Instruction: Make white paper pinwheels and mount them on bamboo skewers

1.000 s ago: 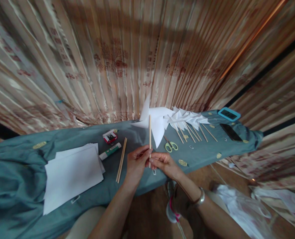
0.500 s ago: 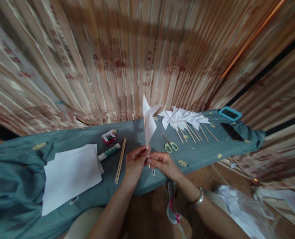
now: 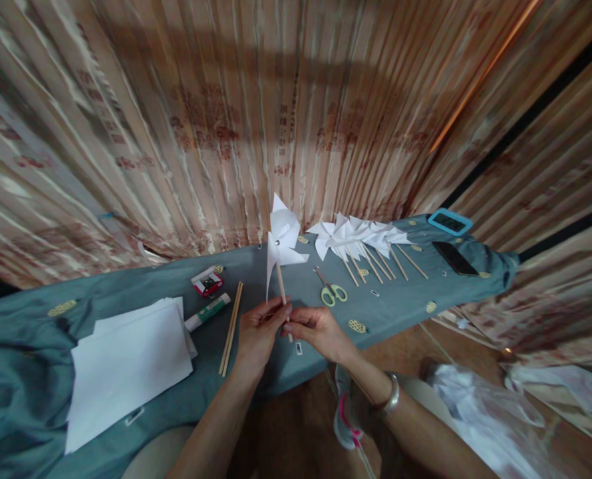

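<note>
A white paper pinwheel (image 3: 285,233) on a thin wooden stick stands upright in front of me, with a small round pin head at its centre. My left hand (image 3: 262,327) is closed round the lower part of the stick. Just beside it, my right hand (image 3: 316,330) pinches the same stick near its bottom end. Green-handled scissors (image 3: 332,291) lie on the cloth to the right, beyond my right hand. Left of my left hand rest a few loose wooden sticks (image 3: 231,329).
A teal cloth (image 3: 400,303) covers the narrow table. White paper sheets (image 3: 131,366), a glue stick (image 3: 209,312) and a red pin box (image 3: 207,282) lie left. Several finished pinwheels (image 3: 356,234), a black phone (image 3: 454,258) and a blue-framed device (image 3: 450,221) lie right. A pleated curtain (image 3: 216,120) hangs behind.
The pinwheel has turned from edge-on so that its face and centre pin now show. Both hands keep hold of the stick. The whole view has shifted slightly.
</note>
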The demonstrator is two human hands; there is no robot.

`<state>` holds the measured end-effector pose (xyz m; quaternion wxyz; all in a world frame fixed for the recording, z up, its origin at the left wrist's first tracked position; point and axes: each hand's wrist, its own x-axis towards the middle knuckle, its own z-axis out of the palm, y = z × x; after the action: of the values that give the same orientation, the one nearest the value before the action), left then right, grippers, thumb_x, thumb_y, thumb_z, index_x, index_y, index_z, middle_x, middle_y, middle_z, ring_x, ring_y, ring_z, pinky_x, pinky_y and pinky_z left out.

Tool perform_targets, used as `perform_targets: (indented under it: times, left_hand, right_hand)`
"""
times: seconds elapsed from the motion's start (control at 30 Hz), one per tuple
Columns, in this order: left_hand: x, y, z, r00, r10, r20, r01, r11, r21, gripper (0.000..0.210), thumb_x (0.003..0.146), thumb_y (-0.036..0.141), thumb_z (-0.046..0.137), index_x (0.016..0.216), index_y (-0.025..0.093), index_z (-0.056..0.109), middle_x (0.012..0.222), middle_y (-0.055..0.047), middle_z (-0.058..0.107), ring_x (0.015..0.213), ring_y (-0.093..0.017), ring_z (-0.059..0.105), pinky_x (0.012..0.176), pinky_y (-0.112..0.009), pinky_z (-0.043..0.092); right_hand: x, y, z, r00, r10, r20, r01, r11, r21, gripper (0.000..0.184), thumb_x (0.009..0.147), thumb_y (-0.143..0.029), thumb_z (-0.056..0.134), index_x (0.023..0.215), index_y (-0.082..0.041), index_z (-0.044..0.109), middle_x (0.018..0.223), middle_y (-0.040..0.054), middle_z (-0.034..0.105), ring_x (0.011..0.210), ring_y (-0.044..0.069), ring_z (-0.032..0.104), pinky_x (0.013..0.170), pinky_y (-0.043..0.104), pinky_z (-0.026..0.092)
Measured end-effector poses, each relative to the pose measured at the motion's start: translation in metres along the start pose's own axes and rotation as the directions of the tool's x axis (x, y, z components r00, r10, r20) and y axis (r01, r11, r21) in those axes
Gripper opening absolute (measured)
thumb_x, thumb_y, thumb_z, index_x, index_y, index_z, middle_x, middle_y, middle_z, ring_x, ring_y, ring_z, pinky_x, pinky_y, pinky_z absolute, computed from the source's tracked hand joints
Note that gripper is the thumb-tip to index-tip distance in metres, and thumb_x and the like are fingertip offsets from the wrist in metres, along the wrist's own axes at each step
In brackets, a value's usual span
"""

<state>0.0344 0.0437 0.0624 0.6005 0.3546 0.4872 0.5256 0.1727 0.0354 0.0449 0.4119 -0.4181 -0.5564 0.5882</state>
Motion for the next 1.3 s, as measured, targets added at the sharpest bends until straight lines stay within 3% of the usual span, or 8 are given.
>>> perform_targets:
  times: [0.17,0.3,0.43,0.6,0.77,1.07,1.17,1.3]
  left_hand:
    - [0.000,0.003,-0.001,1.000,0.023,-0.019,-0.023,1.000,0.013,0.029,0.052,0.030,0.081,0.079,0.018,0.078,0.083,-0.007,0.077,0.078,-0.021,0.069,0.074,-0.030,0.053]
    - [-0.001,0.005,-0.002,1.000,0.016,-0.005,-0.016,1.000,0.011,0.030,0.053,0.032,0.081,0.079,0.019,0.078,0.088,-0.008,0.077,0.089,-0.023,0.069,0.088,-0.034,0.051]
    - [-0.003,0.005,0.000,1.000,-0.015,0.019,0.014,0.998,0.053,0.030,0.052,0.033,0.082,0.079,0.018,0.078,0.088,-0.009,0.077,0.091,-0.025,0.069,0.093,-0.037,0.049]
    - [-0.004,0.001,0.003,0.999,-0.040,0.016,0.039,0.997,0.072,0.033,0.048,0.034,0.083,0.077,0.019,0.078,0.087,-0.008,0.077,0.090,-0.025,0.069,0.094,-0.038,0.049]
    - [-0.007,0.001,0.005,0.996,-0.053,0.066,0.045,0.992,0.117,0.034,0.051,0.035,0.082,0.080,0.018,0.078,0.089,-0.009,0.077,0.093,-0.026,0.069,0.095,-0.039,0.047]
    - [-0.005,-0.004,0.006,0.994,-0.057,0.089,0.045,0.991,0.127,0.031,0.050,0.035,0.084,0.077,0.020,0.079,0.084,-0.009,0.077,0.089,-0.025,0.068,0.092,-0.037,0.047]
    - [-0.005,-0.004,0.006,0.993,-0.051,0.109,0.036,0.990,0.136,0.031,0.051,0.036,0.083,0.077,0.019,0.078,0.079,-0.008,0.076,0.086,-0.023,0.068,0.090,-0.035,0.048]
    - [-0.006,-0.003,0.005,0.994,-0.041,0.101,0.022,0.983,0.184,0.031,0.053,0.037,0.082,0.078,0.020,0.079,0.083,-0.008,0.077,0.088,-0.024,0.068,0.090,-0.036,0.048]
  right_hand:
    - [-0.002,-0.006,0.000,0.997,-0.076,0.000,0.075,0.985,-0.157,0.041,0.079,-0.056,0.064,0.076,-0.015,0.070,0.065,0.0000,0.064,0.057,0.010,0.051,0.056,0.023,0.040]
    - [-0.005,-0.017,-0.013,0.961,-0.199,-0.191,0.117,0.922,-0.370,0.039,0.089,-0.049,0.052,0.078,-0.017,0.070,0.066,0.0006,0.066,0.059,0.012,0.056,0.057,0.024,0.042]
    - [-0.008,-0.027,-0.031,0.791,-0.423,-0.442,0.071,0.781,-0.621,0.030,0.091,-0.040,0.051,0.103,-0.018,0.067,0.090,0.0069,0.072,0.078,0.019,0.065,0.076,0.031,0.051]
    - [-0.008,-0.028,-0.042,0.660,-0.686,-0.307,0.103,0.487,-0.867,0.036,0.093,-0.029,0.047,0.125,-0.016,0.054,0.128,0.0157,0.060,0.121,0.026,0.053,0.102,0.046,0.042]
    - [-0.008,-0.024,-0.042,0.733,-0.641,-0.229,0.083,0.418,-0.905,0.042,0.094,-0.023,0.041,0.135,-0.017,0.046,0.145,0.0147,0.044,0.138,0.025,0.036,0.111,0.050,0.034]
    - [-0.012,-0.029,-0.030,0.835,-0.541,-0.106,0.237,0.526,-0.816,0.035,0.093,-0.021,0.044,0.127,-0.019,0.055,0.121,0.0107,0.066,0.116,0.022,0.060,0.101,0.040,0.047]
    - [-0.017,-0.037,-0.024,0.840,-0.542,-0.018,0.319,0.521,-0.791,0.030,0.095,-0.023,0.043,0.119,-0.018,0.060,0.114,0.0098,0.070,0.109,0.020,0.064,0.096,0.035,0.050]
    - [-0.022,-0.044,-0.031,0.808,-0.567,-0.160,0.229,0.553,-0.801,0.028,0.096,-0.024,0.041,0.107,-0.020,0.066,0.099,0.0079,0.073,0.093,0.019,0.068,0.089,0.033,0.052]
